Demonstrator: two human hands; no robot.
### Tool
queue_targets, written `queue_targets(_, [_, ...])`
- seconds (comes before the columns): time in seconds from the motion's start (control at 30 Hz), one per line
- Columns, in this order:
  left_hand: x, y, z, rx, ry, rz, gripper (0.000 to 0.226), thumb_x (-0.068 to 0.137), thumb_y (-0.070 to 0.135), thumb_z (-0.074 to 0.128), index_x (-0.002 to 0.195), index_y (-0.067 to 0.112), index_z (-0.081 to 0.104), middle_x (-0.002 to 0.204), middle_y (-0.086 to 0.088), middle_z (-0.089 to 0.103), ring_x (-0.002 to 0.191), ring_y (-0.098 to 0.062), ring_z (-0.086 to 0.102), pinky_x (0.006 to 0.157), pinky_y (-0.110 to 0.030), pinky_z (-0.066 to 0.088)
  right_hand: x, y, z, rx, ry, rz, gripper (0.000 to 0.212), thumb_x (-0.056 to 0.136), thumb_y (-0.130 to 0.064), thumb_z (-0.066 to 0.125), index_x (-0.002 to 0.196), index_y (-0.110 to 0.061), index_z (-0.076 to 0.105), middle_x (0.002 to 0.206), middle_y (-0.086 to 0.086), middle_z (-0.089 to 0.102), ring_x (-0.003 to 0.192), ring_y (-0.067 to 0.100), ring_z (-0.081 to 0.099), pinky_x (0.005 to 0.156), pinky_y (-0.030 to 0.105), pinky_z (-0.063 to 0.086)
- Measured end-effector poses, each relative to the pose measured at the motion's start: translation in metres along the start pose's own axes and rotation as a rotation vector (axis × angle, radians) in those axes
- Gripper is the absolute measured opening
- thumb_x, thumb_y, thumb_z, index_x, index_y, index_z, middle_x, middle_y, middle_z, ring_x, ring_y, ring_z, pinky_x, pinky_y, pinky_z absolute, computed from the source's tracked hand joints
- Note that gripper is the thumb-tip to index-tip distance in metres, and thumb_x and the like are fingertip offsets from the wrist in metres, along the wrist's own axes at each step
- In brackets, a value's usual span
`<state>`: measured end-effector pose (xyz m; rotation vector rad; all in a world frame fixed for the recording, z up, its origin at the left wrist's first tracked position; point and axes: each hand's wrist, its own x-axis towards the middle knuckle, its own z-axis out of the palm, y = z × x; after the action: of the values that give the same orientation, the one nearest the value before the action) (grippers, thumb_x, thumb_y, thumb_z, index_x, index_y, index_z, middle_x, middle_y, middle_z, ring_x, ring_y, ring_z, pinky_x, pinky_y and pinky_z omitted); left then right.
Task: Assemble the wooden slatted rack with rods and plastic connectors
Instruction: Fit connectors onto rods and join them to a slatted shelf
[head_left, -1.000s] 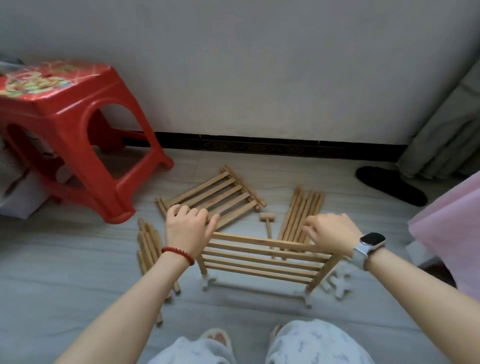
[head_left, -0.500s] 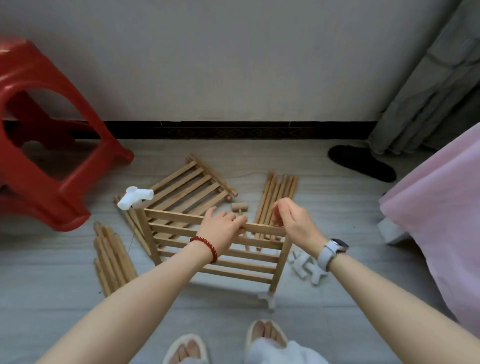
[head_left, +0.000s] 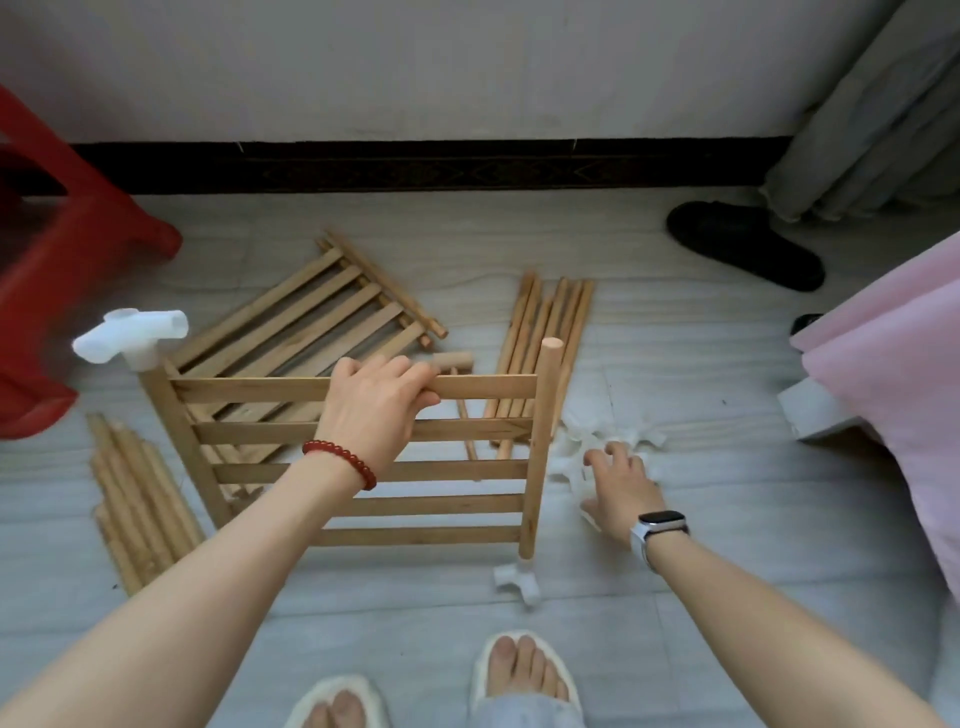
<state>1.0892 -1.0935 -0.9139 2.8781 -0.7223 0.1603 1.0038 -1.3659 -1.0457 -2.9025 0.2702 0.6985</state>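
A wooden slatted panel (head_left: 467, 504) stands upright on edge on the floor. My left hand (head_left: 376, 402) grips its top slat near the middle. One white plastic connector (head_left: 130, 338) caps its upper left post, another white connector (head_left: 517, 579) sits under the right post, and the right post's top end (head_left: 550, 345) is bare. My right hand (head_left: 621, 480) is low at the right, fingers spread over a pile of loose white connectors (head_left: 597, 441); whether it holds one is unclear. A second slatted panel (head_left: 306, 322) lies flat behind.
Loose rods lie in two bundles, one at the left (head_left: 135, 493) and one behind the panel (head_left: 545, 332). A small wooden mallet (head_left: 457, 361) lies between them. A red stool (head_left: 62, 291) stands left, a black slipper (head_left: 743, 244) and pink bedding (head_left: 893, 395) right.
My right hand let go of the panel's top right end and dropped to the connector pile on the floor. My left hand stayed on the top slat.
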Motion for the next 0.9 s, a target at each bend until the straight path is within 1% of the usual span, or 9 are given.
queue_targets(0.17, [-0.006, 0.001, -0.002, -0.005, -0.011, -0.024, 0.022, 0.094, 0.028, 0.05, 0.107, 0.016, 0.063, 0.095, -0.003, 0.065, 0.094, -0.025, 0.056, 0.077, -0.036, 0.026, 0.003, 0.002, 0.009, 0.114, 0.001, 0.016, 0.037, 0.091, -0.015, 0.054, 0.123, -0.018, 0.037, 0.129, 0.012, 0.037, 0.11, 0.031, 0.043, 0.084, 0.036, 0.043])
queue_targets(0.3, [-0.012, 0.004, -0.009, 0.01, -0.007, -0.011, 0.023, 0.095, 0.029, 0.048, 0.108, 0.017, 0.062, 0.096, -0.001, 0.065, 0.092, -0.025, 0.056, 0.079, -0.037, 0.029, 0.004, 0.006, 0.008, 0.275, -0.033, 0.065, 0.03, 0.091, -0.017, 0.053, 0.118, -0.015, 0.042, 0.122, 0.013, 0.04, 0.091, 0.028, 0.049, 0.076, 0.03, 0.04])
queue_targets(0.47, [-0.019, 0.004, -0.021, 0.006, 0.052, 0.012, 0.014, 0.091, 0.022, 0.057, 0.098, 0.013, 0.066, 0.085, -0.004, 0.067, 0.08, -0.027, 0.06, 0.071, -0.037, 0.033, 0.001, 0.003, 0.006, 0.294, -0.012, 0.084, 0.022, 0.091, -0.012, 0.048, 0.113, -0.016, 0.048, 0.121, 0.011, 0.044, 0.093, 0.031, 0.055, 0.077, 0.032, 0.044])
queue_targets(0.57, [-0.022, 0.004, -0.033, 0.009, 0.07, 0.032, 0.008, 0.087, 0.016, 0.063, 0.091, 0.011, 0.067, 0.076, -0.006, 0.065, 0.07, -0.028, 0.061, 0.065, -0.036, 0.035, -0.007, 0.0, -0.009, 0.417, 0.096, 0.099, 0.024, 0.092, -0.015, 0.05, 0.116, -0.016, 0.051, 0.122, 0.01, 0.047, 0.097, 0.03, 0.055, 0.081, 0.034, 0.045])
queue_targets(0.63, [-0.023, 0.005, -0.038, 0.016, 0.085, 0.068, 0.004, 0.083, 0.013, 0.068, 0.085, 0.011, 0.067, 0.07, -0.005, 0.063, 0.063, -0.027, 0.06, 0.061, -0.034, 0.035, -0.013, -0.006, -0.028, 0.673, 0.176, 0.109, 0.027, 0.092, -0.012, 0.052, 0.119, -0.01, 0.054, 0.111, 0.01, 0.053, 0.094, 0.028, 0.055, 0.083, 0.037, 0.047])
queue_targets(0.7, [-0.025, 0.006, -0.043, 0.025, 0.083, 0.096, 0.003, 0.083, 0.014, 0.068, 0.085, 0.012, 0.066, 0.068, -0.004, 0.062, 0.062, -0.027, 0.059, 0.062, -0.032, 0.031, -0.024, -0.015, -0.058, 1.166, 0.15, 0.153, 0.024, 0.094, -0.008, 0.048, 0.117, -0.007, 0.056, 0.089, 0.007, 0.053, 0.068, 0.021, 0.053, 0.058, 0.029, 0.049])
queue_targets(0.73, [-0.027, 0.007, -0.044, 0.028, 0.069, 0.105, 0.003, 0.085, 0.015, 0.066, 0.087, 0.012, 0.065, 0.07, -0.003, 0.062, 0.065, -0.026, 0.059, 0.064, -0.032, 0.028, -0.031, -0.019, -0.075, 1.454, 0.082, 0.168, 0.022, 0.095, -0.007, 0.044, 0.113, -0.01, 0.057, 0.083, 0.006, 0.052, 0.057, 0.017, 0.049, 0.047, 0.023, 0.042])
queue_targets(0.8, [-0.031, 0.009, -0.045, 0.031, 0.019, 0.111, 0.009, 0.091, 0.021, 0.057, 0.094, 0.015, 0.063, 0.077, -0.003, 0.061, 0.073, -0.026, 0.058, 0.067, -0.03, 0.025, -0.045, -0.025, -0.109, 1.869, -0.036, 0.132, 0.023, 0.094, -0.009, 0.037, 0.103, -0.015, 0.057, 0.078, 0.007, 0.055, 0.047, 0.013, 0.045, 0.038, 0.018, 0.032])
queue_targets(0.9, [-0.035, 0.013, -0.048, 0.004, -0.069, 0.082, 0.018, 0.098, 0.029, 0.041, 0.105, 0.022, 0.055, 0.091, 0.001, 0.057, 0.088, -0.022, 0.055, 0.07, -0.03, 0.025, -0.066, -0.037, -0.152, 2.048, -0.131, -0.039, 0.023, 0.085, -0.013, 0.038, 0.097, -0.016, 0.057, 0.073, 0.007, 0.059, 0.045, 0.012, 0.041, 0.038, 0.015, 0.027])
